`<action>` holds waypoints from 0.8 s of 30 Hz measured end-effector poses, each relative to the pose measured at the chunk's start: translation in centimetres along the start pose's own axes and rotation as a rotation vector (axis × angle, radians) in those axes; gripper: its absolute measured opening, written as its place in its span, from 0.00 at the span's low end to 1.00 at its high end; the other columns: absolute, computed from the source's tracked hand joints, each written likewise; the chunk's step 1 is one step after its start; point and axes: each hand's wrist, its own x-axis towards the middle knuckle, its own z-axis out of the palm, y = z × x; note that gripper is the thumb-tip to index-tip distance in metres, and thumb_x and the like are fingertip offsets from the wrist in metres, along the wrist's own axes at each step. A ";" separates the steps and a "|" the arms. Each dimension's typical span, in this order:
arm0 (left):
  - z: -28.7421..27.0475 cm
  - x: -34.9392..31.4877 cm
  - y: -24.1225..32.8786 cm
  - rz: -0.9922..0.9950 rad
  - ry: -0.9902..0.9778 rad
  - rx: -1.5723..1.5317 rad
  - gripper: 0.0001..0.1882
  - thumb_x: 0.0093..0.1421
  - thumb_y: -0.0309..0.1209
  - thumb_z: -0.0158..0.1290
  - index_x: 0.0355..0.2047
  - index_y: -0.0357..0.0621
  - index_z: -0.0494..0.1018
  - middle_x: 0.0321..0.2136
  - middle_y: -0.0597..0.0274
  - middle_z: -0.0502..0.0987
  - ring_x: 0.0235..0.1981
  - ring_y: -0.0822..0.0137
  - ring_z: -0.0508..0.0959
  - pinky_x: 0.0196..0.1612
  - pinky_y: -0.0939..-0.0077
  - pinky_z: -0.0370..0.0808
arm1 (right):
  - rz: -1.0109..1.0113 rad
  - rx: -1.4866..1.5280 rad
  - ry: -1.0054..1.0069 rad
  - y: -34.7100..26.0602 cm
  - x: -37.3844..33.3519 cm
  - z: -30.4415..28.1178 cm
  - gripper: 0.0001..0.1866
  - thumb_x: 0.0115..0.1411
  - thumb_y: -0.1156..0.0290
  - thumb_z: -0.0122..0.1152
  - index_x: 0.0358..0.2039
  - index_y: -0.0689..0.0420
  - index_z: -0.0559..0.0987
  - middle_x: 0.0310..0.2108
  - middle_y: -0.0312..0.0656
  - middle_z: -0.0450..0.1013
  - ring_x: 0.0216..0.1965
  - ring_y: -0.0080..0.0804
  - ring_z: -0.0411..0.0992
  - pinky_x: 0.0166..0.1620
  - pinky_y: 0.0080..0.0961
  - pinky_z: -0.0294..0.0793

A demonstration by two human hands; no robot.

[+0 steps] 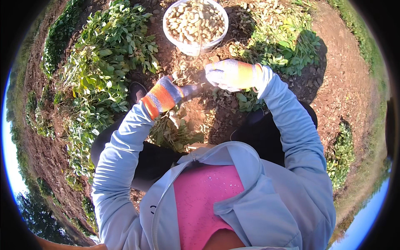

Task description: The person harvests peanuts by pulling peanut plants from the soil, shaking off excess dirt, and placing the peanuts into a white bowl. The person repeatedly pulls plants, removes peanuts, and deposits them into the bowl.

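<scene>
My left hand (166, 95), in an orange and purple-grey knit glove, reaches in from the left with its thumb and fingers apart. A tangle of dry peanut stems and roots (188, 74) lies at its fingertips, between my two hands. My right hand (228, 75), in a pale glove with a yellow-orange cuff, is closed, its fingers curled round the peanut plant; its grip is partly washed out by glare. Just beyond both hands stands a white bucket (194, 51) heaped with peanuts in the shell (193, 21).
Leafy green plants (104, 71) line the left side. A pulled heap of plants (283, 41) lies at the far right of the bucket. Cut leaves and stems (173, 133) lie between my dark-trousered legs (271, 135). Brown soil (341, 79) stretches to the right.
</scene>
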 end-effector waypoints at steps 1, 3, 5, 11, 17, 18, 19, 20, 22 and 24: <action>-1.1 0.4 1.8 -0.155 0.026 -0.085 0.13 0.56 0.34 0.53 0.38 0.38 0.71 0.22 0.64 0.75 0.20 0.72 0.73 0.25 0.76 0.71 | -0.405 -0.190 0.139 2.5 -0.7 -1.6 0.13 0.63 0.62 0.41 0.28 0.55 0.69 0.15 0.30 0.61 0.12 0.16 0.57 0.14 0.14 0.58; -4.5 -0.8 3.1 -0.416 0.119 -0.126 0.12 0.57 0.36 0.53 0.32 0.38 0.70 0.16 0.64 0.72 0.11 0.71 0.70 0.17 0.75 0.68 | -0.207 0.050 0.232 -0.3 -1.4 -4.2 0.12 0.63 0.61 0.43 0.27 0.55 0.67 0.13 0.30 0.58 0.08 0.17 0.54 0.11 0.15 0.52; -4.1 0.0 2.0 -0.368 0.194 -0.359 0.11 0.57 0.36 0.53 0.28 0.40 0.69 0.16 0.64 0.71 0.12 0.69 0.71 0.18 0.76 0.69 | -0.279 0.191 0.520 0.9 -0.3 -6.8 0.13 0.63 0.59 0.45 0.28 0.54 0.68 0.15 0.30 0.62 0.14 0.18 0.61 0.16 0.15 0.58; -2.0 2.6 0.9 -0.147 0.236 -0.520 0.11 0.59 0.35 0.51 0.30 0.39 0.70 0.20 0.63 0.72 0.20 0.70 0.72 0.25 0.74 0.72 | -0.486 0.274 0.726 1.9 3.3 -10.8 0.30 0.59 0.58 0.52 0.58 0.56 0.57 0.48 0.44 0.65 0.50 0.38 0.65 0.50 0.30 0.69; -2.7 4.1 -1.2 -0.307 0.344 -0.576 0.17 0.61 0.41 0.45 0.33 0.36 0.71 0.24 0.57 0.75 0.26 0.64 0.76 0.33 0.70 0.76 | -0.627 -0.564 0.618 2.5 5.1 -9.0 0.21 0.58 0.56 0.53 0.46 0.58 0.70 0.34 0.37 0.71 0.33 0.24 0.69 0.36 0.20 0.70; -2.9 3.6 -1.1 -0.213 0.320 -0.625 0.20 0.62 0.43 0.44 0.36 0.36 0.70 0.28 0.53 0.76 0.30 0.60 0.77 0.39 0.67 0.76 | -0.681 -0.585 0.434 1.1 4.8 -6.7 0.20 0.58 0.56 0.53 0.43 0.59 0.72 0.30 0.36 0.71 0.29 0.23 0.68 0.33 0.19 0.69; -3.1 3.6 -1.2 -0.211 0.182 -0.599 0.24 0.63 0.45 0.40 0.44 0.33 0.66 0.36 0.49 0.75 0.37 0.57 0.76 0.44 0.63 0.74 | -0.555 -0.515 0.306 0.4 3.9 -4.2 0.21 0.59 0.55 0.52 0.41 0.61 0.72 0.27 0.37 0.71 0.27 0.23 0.67 0.30 0.21 0.68; -3.0 3.5 -0.6 -0.153 0.130 -0.691 0.27 0.62 0.48 0.38 0.48 0.34 0.63 0.40 0.48 0.72 0.41 0.55 0.74 0.47 0.62 0.72 | -0.432 -0.441 0.187 -0.6 3.1 -1.6 0.22 0.59 0.54 0.51 0.38 0.63 0.73 0.25 0.38 0.70 0.25 0.24 0.66 0.28 0.23 0.67; -2.6 3.0 0.8 -0.039 0.055 -0.867 0.33 0.62 0.52 0.34 0.55 0.35 0.56 0.48 0.44 0.68 0.48 0.52 0.70 0.52 0.59 0.68 | -0.273 -0.633 0.133 1.0 4.8 0.4 0.24 0.58 0.52 0.51 0.31 0.66 0.74 0.18 0.40 0.68 0.20 0.26 0.63 0.24 0.28 0.64; -1.9 3.7 0.2 0.010 0.084 -0.916 0.36 0.60 0.55 0.34 0.56 0.37 0.54 0.49 0.44 0.66 0.48 0.51 0.70 0.52 0.58 0.68 | -0.292 -0.706 0.241 2.4 5.6 1.6 0.25 0.56 0.52 0.54 0.25 0.66 0.74 0.13 0.41 0.66 0.15 0.27 0.61 0.20 0.29 0.61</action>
